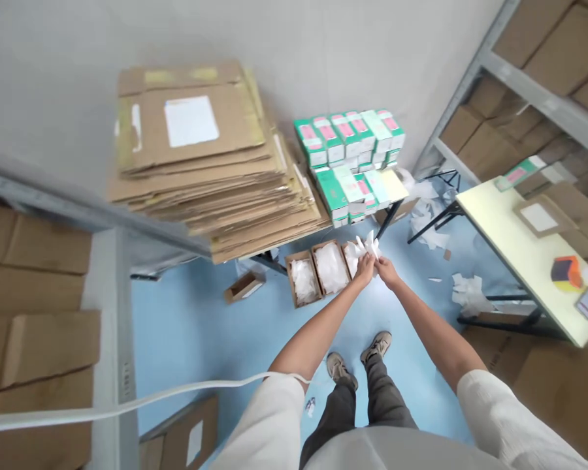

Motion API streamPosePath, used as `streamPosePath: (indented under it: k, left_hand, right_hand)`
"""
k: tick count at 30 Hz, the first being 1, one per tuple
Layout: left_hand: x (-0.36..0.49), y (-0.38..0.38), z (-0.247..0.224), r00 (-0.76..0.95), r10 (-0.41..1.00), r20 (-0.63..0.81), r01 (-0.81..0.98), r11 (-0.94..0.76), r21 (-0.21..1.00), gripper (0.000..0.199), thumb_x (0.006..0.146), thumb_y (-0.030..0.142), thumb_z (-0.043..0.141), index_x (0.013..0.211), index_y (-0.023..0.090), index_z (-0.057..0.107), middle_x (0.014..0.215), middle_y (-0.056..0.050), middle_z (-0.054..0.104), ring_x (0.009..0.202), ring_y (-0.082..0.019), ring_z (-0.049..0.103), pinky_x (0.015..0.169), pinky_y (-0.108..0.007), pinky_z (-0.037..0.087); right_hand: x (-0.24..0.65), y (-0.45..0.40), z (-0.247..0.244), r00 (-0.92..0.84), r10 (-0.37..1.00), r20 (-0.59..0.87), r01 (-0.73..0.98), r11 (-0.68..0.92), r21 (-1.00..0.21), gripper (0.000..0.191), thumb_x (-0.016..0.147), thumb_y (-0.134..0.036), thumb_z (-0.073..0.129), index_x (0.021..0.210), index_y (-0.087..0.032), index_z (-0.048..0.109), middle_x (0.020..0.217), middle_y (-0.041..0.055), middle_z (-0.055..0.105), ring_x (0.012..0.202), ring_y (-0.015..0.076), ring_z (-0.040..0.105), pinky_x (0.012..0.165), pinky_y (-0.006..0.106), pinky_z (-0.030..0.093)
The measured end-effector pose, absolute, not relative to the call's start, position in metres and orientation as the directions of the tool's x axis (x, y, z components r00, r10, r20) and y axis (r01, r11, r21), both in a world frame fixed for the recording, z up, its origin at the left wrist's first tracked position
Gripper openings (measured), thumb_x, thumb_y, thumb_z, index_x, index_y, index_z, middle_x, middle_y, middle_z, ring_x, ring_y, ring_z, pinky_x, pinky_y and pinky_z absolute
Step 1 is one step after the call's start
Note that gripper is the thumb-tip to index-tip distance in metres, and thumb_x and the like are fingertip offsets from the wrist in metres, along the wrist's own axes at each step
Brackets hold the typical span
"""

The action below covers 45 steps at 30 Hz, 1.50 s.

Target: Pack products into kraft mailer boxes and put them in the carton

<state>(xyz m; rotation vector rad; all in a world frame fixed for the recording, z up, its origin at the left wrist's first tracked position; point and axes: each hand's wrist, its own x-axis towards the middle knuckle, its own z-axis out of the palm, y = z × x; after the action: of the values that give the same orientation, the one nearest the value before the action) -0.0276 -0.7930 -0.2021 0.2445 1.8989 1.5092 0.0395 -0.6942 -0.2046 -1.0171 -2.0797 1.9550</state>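
In front of me, my left hand point(365, 269) and my right hand point(385, 269) are close together, both closed on a bunch of crumpled white sheets point(369, 246) that looks like thin paper or plastic. Below the sheets stands an open cardboard box point(349, 259), partly hidden by them and by my left hand. Beside it on the floor are two more open boxes, a middle box point(342, 285) and a left box point(294, 284), each filled with white material. How the fingers grip is too small to make out.
Green and white cartons point(340, 192) are stacked on a table, next to a tall pile of flattened cardboard point(255, 222). A small open box point(245, 287) lies on the floor. At right is another table point(500, 215); white scraps point(428, 225) litter the floor. A white cable point(191, 390) crosses my left arm.
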Motion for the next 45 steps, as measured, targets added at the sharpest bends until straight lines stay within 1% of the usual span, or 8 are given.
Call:
streamPosePath:
  k: [3, 9, 19, 26, 32, 37, 41, 45]
  left_hand:
    - [-0.011, -0.738, -0.164, -0.69, 0.612, -0.387, -0.193, 0.359, 0.913, 0.026, 0.106, 0.037, 0.051, 0.119, 0.025, 0.07, 0.131, -0.011, 0.069, 0.141, -0.03, 0.056, 0.127, -0.042, 0.036]
    - [0.03, -0.612, -0.096, -0.603, 0.742, -0.294, -0.048, 0.334, 0.941, 0.043, 0.1, 0.028, 0.052, 0.141, 0.025, 0.065, 0.146, -0.013, 0.064, 0.15, -0.031, 0.049, 0.13, -0.041, 0.033]
    - [0.104, -0.412, -0.024, -0.403, 0.899, -0.173, 0.135, 0.245, 0.96, 0.049, 0.099, 0.026, 0.049, 0.146, 0.022, 0.063, 0.139, -0.014, 0.064, 0.145, -0.03, 0.053, 0.128, -0.041, 0.035]
    - [0.143, -0.289, 0.008, -0.243, 0.962, -0.125, 0.175, 0.17, 0.97, 0.054, 0.098, 0.024, 0.048, 0.15, 0.027, 0.062, 0.136, -0.011, 0.063, 0.143, -0.029, 0.054, 0.127, -0.038, 0.037]
    - [0.15, -0.178, 0.03, -0.069, 0.997, -0.041, 0.208, 0.055, 0.977, 0.058, 0.098, 0.024, 0.048, 0.155, 0.026, 0.057, 0.142, -0.011, 0.062, 0.149, -0.03, 0.048, 0.129, -0.038, 0.034]
    - [0.157, -0.104, 0.042, 0.056, 0.997, -0.057, 0.228, 0.043, 0.973, 0.058, 0.097, 0.022, 0.048, 0.154, 0.027, 0.058, 0.147, -0.01, 0.059, 0.144, -0.031, 0.051, 0.124, -0.04, 0.04]
    - [0.167, -0.057, 0.041, 0.076, 0.992, -0.1, 0.176, 0.086, 0.981, 0.053, 0.094, 0.024, 0.052, 0.146, 0.028, 0.063, 0.143, -0.009, 0.061, 0.138, -0.032, 0.055, 0.118, -0.04, 0.045]
    - [0.171, -0.016, 0.025, 0.035, 0.991, -0.128, 0.049, 0.126, 0.991, 0.042, 0.088, 0.026, 0.058, 0.129, 0.026, 0.069, 0.131, -0.009, 0.067, 0.131, -0.031, 0.058, 0.11, -0.04, 0.05]
  right_hand:
    - [0.064, -0.644, -0.171, -0.73, 0.601, -0.324, 0.358, -0.067, -0.931, 0.054, 0.073, -0.073, 0.069, 0.079, -0.02, 0.066, 0.073, 0.0005, 0.063, 0.075, 0.0184, 0.054, 0.069, 0.029, 0.043]
    - [0.117, -0.529, -0.109, -0.638, 0.742, -0.207, 0.258, -0.048, -0.965, 0.045, 0.073, -0.063, 0.069, 0.081, -0.019, 0.07, 0.076, 0.0003, 0.066, 0.077, 0.0187, 0.055, 0.072, 0.029, 0.043]
    - [0.209, -0.346, -0.042, -0.462, 0.882, -0.097, 0.196, -0.005, -0.981, 0.043, 0.076, -0.064, 0.066, 0.077, -0.021, 0.064, 0.068, -0.002, 0.057, 0.07, 0.0169, 0.048, 0.066, 0.028, 0.039]
    - [0.258, -0.246, -0.002, -0.301, 0.953, -0.031, 0.164, 0.019, -0.986, 0.046, 0.076, -0.066, 0.066, 0.079, -0.02, 0.062, 0.071, -0.0002, 0.058, 0.071, 0.0175, 0.049, 0.066, 0.029, 0.039]
    - [0.269, -0.155, 0.026, -0.156, 0.987, 0.031, 0.21, 0.064, -0.976, 0.036, 0.088, -0.055, 0.062, 0.086, -0.019, 0.065, 0.075, 0.0037, 0.063, 0.082, 0.0222, 0.055, 0.071, 0.033, 0.044]
    - [0.28, -0.092, 0.033, -0.06, 0.997, 0.047, 0.188, 0.058, -0.981, 0.037, 0.09, -0.051, 0.061, 0.098, -0.016, 0.07, 0.086, 0.0056, 0.069, 0.089, 0.0237, 0.059, 0.078, 0.034, 0.048]
    - [0.295, -0.045, 0.031, -0.056, 0.996, 0.066, 0.227, 0.077, -0.971, 0.036, 0.09, -0.049, 0.061, 0.098, -0.015, 0.072, 0.088, 0.0057, 0.072, 0.089, 0.0246, 0.063, 0.082, 0.035, 0.052]
    - [0.301, 0.004, 0.017, -0.122, 0.99, 0.075, 0.351, 0.114, -0.929, 0.028, 0.092, -0.039, 0.059, 0.101, -0.019, 0.076, 0.098, 0.0046, 0.078, 0.098, 0.0269, 0.069, 0.095, 0.039, 0.055]
